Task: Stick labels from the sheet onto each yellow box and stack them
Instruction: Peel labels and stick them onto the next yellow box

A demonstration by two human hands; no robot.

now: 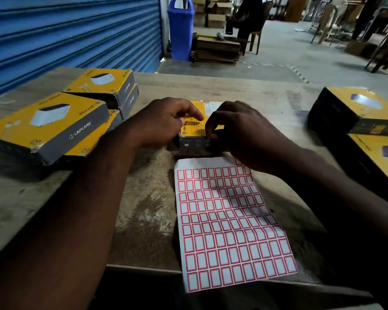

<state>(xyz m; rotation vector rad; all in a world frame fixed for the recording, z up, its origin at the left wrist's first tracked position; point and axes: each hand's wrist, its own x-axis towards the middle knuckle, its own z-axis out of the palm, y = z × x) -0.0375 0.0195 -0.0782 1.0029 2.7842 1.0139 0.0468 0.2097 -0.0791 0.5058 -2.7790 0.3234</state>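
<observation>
Labelling is judged in hand: the box, on the tabletop just beyond the sheet, is gripped by the left hand at its left side and the right hand at its near edge. No label can be discerned. Firm pressing, then stacking, is called for next. "LAPCARE" is read on the box and the stacks; the sheet's labels are blank.

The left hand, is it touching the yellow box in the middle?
Touching. Head view shows the left hand holding the yellow box, fingers on its top.

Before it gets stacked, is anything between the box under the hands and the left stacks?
Nothing visible does: bare table separates the box from the left stacks, crossed only by the left forearm.
</observation>
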